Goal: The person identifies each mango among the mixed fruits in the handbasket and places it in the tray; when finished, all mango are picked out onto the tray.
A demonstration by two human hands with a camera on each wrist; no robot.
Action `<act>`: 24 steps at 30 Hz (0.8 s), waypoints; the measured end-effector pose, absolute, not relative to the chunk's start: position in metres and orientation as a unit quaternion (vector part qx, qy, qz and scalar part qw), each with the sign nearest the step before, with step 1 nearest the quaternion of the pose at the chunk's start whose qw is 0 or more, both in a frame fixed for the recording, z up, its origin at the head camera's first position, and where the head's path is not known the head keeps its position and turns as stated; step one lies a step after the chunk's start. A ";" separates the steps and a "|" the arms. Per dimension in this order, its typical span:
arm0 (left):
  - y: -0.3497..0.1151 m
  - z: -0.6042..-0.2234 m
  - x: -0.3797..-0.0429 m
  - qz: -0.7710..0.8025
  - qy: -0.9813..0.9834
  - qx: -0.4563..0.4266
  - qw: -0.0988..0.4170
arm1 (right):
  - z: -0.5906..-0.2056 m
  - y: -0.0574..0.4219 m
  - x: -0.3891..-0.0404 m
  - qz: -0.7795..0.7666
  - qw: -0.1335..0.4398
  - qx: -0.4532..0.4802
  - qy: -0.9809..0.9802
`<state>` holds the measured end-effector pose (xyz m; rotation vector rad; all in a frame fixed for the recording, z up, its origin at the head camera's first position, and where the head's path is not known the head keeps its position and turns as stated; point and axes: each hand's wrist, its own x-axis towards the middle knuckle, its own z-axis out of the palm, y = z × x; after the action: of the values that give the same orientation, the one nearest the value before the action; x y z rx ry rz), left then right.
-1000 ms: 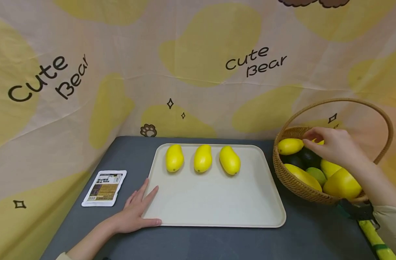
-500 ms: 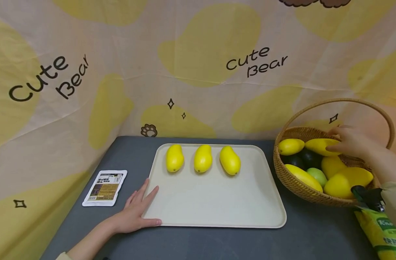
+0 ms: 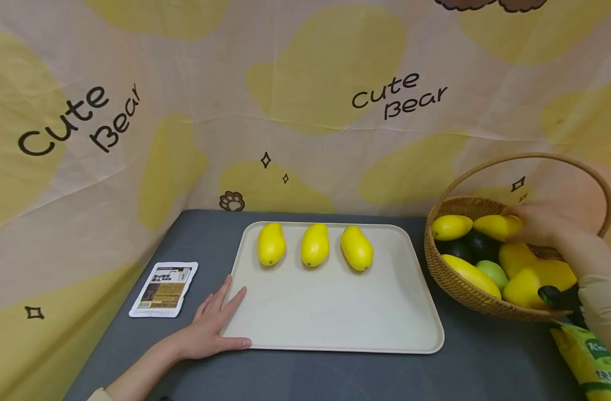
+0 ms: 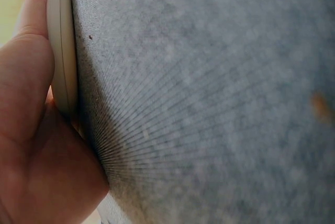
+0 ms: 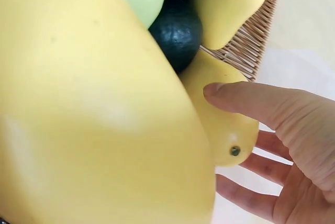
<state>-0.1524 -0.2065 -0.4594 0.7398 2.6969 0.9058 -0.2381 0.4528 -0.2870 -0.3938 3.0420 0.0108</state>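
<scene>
My left hand [image 3: 207, 331] lies with spread, straight fingers at the near left corner of a cream tray [image 3: 330, 312]; its thumb touches the front rim. Three yellow mangoes, including the middle mango [image 3: 315, 245], lie in a row along the tray's far side. At the right, my right hand [image 3: 538, 223], blurred in the head view, reaches into a wicker basket [image 3: 450, 287]. It grips a yellow mango [image 5: 225, 130] at the basket's back: the right wrist view has the thumb on top and the fingers curled round its far side.
Also in the basket are dark avocados [image 3: 483, 245], a green fruit [image 3: 492, 274] and more yellow mangoes. The basket's tall handle [image 3: 536, 156] arches over them. A yellow-green packet [image 3: 593, 359] lies before it; a white pouch [image 3: 164, 289] lies left of the tray.
My right hand has moved from above the basket's middle toward its back right, onto the mango there, uncovering the fruit in front. The left hand and the tray mangoes stay put.
</scene>
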 end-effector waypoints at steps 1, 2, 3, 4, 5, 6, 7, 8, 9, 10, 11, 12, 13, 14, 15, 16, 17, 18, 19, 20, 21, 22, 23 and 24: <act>-0.207 -0.462 -0.153 0.304 0.914 0.251 0.098 | -0.288 0.453 -0.238 0.004 0.037 -0.129 0.991; -0.208 -0.464 -0.154 0.301 0.915 0.251 0.095 | -0.289 0.454 -0.238 0.008 0.035 -0.131 0.991; -0.208 -0.466 -0.155 0.298 0.916 0.251 0.094 | -0.289 0.454 -0.238 0.007 0.034 -0.132 0.991; -0.208 -0.468 -0.155 0.294 0.918 0.250 0.093 | -0.290 0.455 -0.238 0.008 0.034 -0.132 0.991; -0.209 -0.470 -0.156 0.293 0.919 0.247 0.092 | -0.290 0.456 -0.238 0.007 0.035 -0.131 0.991; -0.209 -0.471 -0.156 0.294 0.918 0.248 0.092 | -0.290 0.456 -0.238 0.011 0.033 -0.132 0.991; -0.209 -0.471 -0.156 0.295 0.918 0.248 0.092 | -0.291 0.457 -0.237 0.015 0.031 -0.133 0.991; -0.209 -0.471 -0.156 0.295 0.918 0.248 0.092 | -0.291 0.457 -0.237 0.018 0.029 -0.133 0.991; -0.209 -0.471 -0.156 0.296 0.917 0.251 0.091 | -0.291 0.457 -0.236 0.020 0.026 -0.132 0.991; -0.209 -0.470 -0.156 0.300 0.915 0.253 0.090 | -0.290 0.457 -0.234 0.023 0.023 -0.132 0.991; -0.209 -0.470 -0.155 0.302 0.914 0.255 0.089 | -0.290 0.457 -0.233 0.023 0.019 -0.132 0.991; -0.208 -0.468 -0.155 0.308 0.912 0.257 0.089 | -0.290 0.457 -0.230 0.023 0.013 -0.131 0.991; -0.208 -0.467 -0.154 0.314 0.909 0.259 0.087 | -0.289 0.456 -0.228 0.020 0.008 -0.130 0.991; -0.208 -0.466 -0.154 0.314 0.909 0.260 0.088 | -0.289 0.455 -0.225 0.015 0.001 -0.128 0.992; -0.208 -0.465 -0.153 0.315 0.908 0.263 0.087 | -0.288 0.454 -0.222 0.009 -0.004 -0.125 0.992; -0.208 -0.463 -0.153 0.315 0.908 0.262 0.088 | -0.287 0.453 -0.219 0.001 -0.006 -0.118 0.993; -0.208 -0.463 -0.153 0.311 0.910 0.260 0.089 | -0.287 0.451 -0.216 -0.009 -0.008 -0.112 0.994; -0.208 -0.461 -0.152 0.315 0.908 0.260 0.091 | -0.285 0.449 -0.212 -0.018 -0.012 -0.106 0.994; -0.208 -0.460 -0.152 0.312 0.909 0.259 0.092 | -0.283 0.446 -0.209 -0.027 -0.011 -0.098 0.995; -0.208 -0.458 -0.152 0.310 0.911 0.257 0.095 | -0.282 0.443 -0.205 -0.038 -0.014 -0.089 0.995; -0.208 -0.457 -0.152 0.311 0.910 0.257 0.096 | -0.280 0.440 -0.202 -0.050 -0.015 -0.081 0.995; -0.207 -0.455 -0.151 0.311 0.910 0.254 0.099 | -0.278 0.436 -0.198 -0.062 -0.016 -0.075 0.995; -0.207 -0.454 -0.151 0.312 0.911 0.253 0.100 | -0.277 0.433 -0.195 -0.078 -0.017 -0.069 0.994; -0.207 -0.452 -0.151 0.312 0.911 0.252 0.102 | -0.275 0.429 -0.192 -0.093 -0.021 -0.062 0.993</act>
<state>-0.1507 -0.2067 -0.4517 0.7425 2.6878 0.9198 -0.1917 0.4293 -0.2754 -0.1986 3.1632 -0.2962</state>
